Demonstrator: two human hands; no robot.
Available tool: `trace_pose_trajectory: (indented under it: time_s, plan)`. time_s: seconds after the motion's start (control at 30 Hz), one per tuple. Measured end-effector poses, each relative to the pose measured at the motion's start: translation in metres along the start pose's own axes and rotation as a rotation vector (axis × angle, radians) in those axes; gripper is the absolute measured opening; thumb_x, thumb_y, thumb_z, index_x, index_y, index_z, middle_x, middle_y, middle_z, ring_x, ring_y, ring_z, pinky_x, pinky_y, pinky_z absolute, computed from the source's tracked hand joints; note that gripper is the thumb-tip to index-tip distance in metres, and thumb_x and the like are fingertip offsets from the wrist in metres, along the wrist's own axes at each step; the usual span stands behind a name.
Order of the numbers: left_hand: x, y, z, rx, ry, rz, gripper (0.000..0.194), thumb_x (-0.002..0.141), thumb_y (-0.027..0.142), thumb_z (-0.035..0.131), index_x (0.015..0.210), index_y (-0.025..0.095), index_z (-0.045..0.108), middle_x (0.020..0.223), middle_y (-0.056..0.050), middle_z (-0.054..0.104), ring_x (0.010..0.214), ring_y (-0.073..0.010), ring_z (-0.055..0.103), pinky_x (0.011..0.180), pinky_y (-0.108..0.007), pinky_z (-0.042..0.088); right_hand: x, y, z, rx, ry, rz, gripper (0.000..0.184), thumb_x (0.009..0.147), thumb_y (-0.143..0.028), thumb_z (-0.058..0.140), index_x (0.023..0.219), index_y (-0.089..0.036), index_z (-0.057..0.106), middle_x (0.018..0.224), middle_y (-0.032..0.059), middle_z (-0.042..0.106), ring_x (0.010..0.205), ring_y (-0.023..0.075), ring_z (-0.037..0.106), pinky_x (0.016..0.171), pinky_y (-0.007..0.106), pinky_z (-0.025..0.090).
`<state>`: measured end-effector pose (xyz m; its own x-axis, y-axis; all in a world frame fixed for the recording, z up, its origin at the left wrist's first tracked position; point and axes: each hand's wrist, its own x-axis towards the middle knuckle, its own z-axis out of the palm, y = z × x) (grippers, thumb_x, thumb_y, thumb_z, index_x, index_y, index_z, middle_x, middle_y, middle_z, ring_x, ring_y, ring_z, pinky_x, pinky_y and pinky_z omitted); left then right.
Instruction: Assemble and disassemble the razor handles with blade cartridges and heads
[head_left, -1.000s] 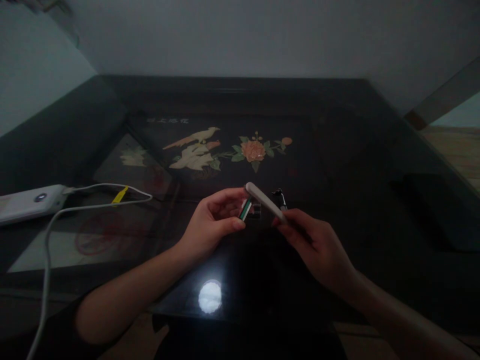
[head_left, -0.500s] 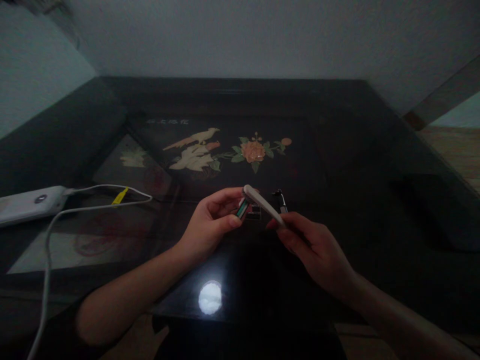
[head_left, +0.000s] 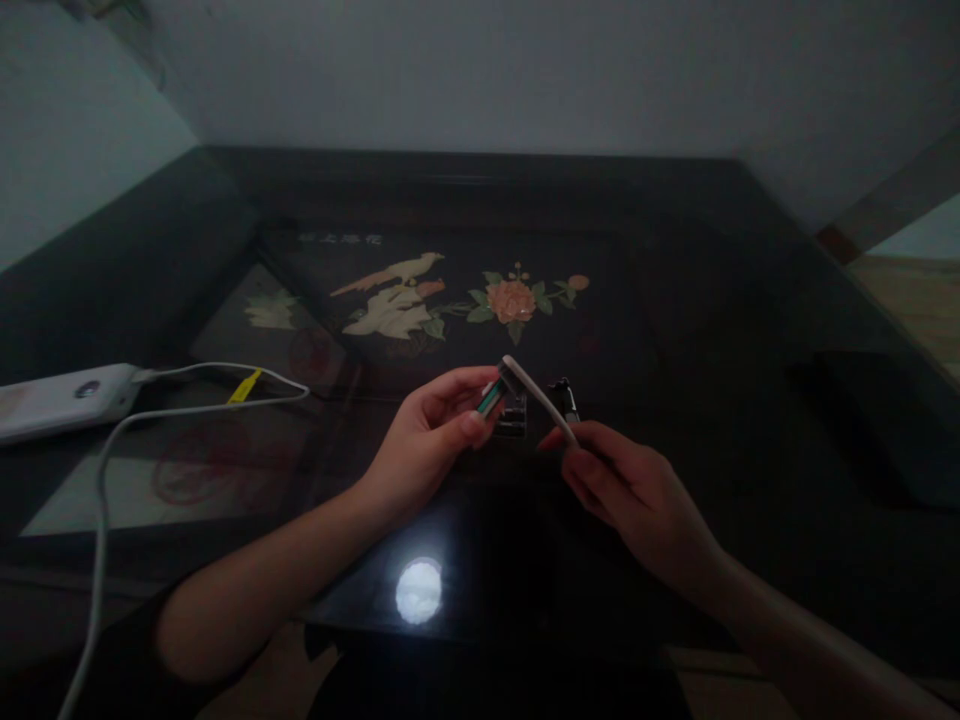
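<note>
Pinches the pale handle (head_left: 544, 397) by its near end between right hand (head_left: 637, 490) thumb and fingers, with its long axis slanting away and leftward. Clasps a green-striped piece (head_left: 491, 398) between left hand (head_left: 416, 445) thumb and curled fingers, just beside the handle's head; cannot tell whether touching. Has the left hand nearer that head. On the tabletop (head_left: 570, 580), shows a small glossy piece (head_left: 512, 430) left of the handle, a dark metallic piece (head_left: 569, 398) beside its right, a white device (head_left: 45, 405) and cable (head_left: 187, 409) farther left.
</note>
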<state>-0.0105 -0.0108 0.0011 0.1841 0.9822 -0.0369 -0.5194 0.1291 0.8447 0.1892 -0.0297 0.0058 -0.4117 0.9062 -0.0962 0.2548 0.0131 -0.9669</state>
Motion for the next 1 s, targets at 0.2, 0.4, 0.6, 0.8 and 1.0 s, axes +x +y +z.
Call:
trace_pose_trajectory:
  time_s: [0.2, 0.4, 0.6, 0.8, 1.0]
  plan:
    - [-0.0005, 0.0002, 0.0013, 0.016, 0.005, -0.012, 0.041, 0.057, 0.039, 0.087, 0.090, 0.019, 0.075, 0.072, 0.000, 0.067, 0.062, -0.0065, 0.056, 0.057, -0.014, 0.043, 0.0005, 0.0013, -0.0008, -0.083, 0.030, -0.037, 0.023, 0.095, -0.033, 0.045, 0.098, -0.017, 0.061, 0.061, -0.0044, 0.048, 0.049, 0.0080, 0.042, 0.043, 0.019, 0.032]
    - [-0.0006, 0.0026, 0.0032, 0.051, 0.033, -0.017, 0.045, 0.056, 0.041, 0.087, 0.092, 0.018, 0.075, 0.072, -0.001, 0.066, 0.062, -0.0076, 0.054, 0.056, -0.015, 0.042, 0.0002, -0.0035, -0.0019, -0.239, 0.064, -0.151, 0.019, 0.094, -0.025, 0.047, 0.097, -0.017, 0.064, 0.071, -0.0009, 0.063, 0.053, 0.0087, 0.052, 0.048, 0.019, 0.039]
    - [-0.0008, 0.0012, 0.0017, 0.076, 0.034, -0.002, 0.045, 0.057, 0.041, 0.087, 0.094, 0.018, 0.075, 0.072, -0.001, 0.066, 0.063, -0.0087, 0.055, 0.061, -0.018, 0.044, 0.0016, -0.0029, -0.0026, -0.301, 0.102, -0.194, 0.019, 0.093, -0.023, 0.049, 0.097, -0.016, 0.066, 0.080, 0.0021, 0.071, 0.063, 0.0119, 0.063, 0.056, 0.020, 0.047]
    - [-0.0002, 0.0003, 0.0003, 0.079, 0.039, 0.010, 0.045, 0.058, 0.042, 0.086, 0.095, 0.019, 0.075, 0.074, 0.000, 0.067, 0.063, -0.0073, 0.054, 0.058, -0.016, 0.043, -0.0001, 0.0002, -0.0024, -0.312, 0.121, -0.216, 0.017, 0.091, -0.022, 0.052, 0.098, -0.016, 0.067, 0.085, 0.0030, 0.073, 0.071, 0.0140, 0.068, 0.063, 0.021, 0.051]
    - [0.0000, -0.0006, 0.0001, 0.064, 0.028, 0.012, 0.045, 0.058, 0.040, 0.086, 0.096, 0.020, 0.075, 0.080, -0.002, 0.070, 0.065, -0.0078, 0.056, 0.062, -0.017, 0.046, 0.0010, 0.0000, -0.0034, -0.334, 0.145, -0.213, 0.016, 0.091, -0.022, 0.052, 0.096, -0.016, 0.067, 0.082, 0.0028, 0.073, 0.067, 0.0139, 0.067, 0.059, 0.021, 0.050]
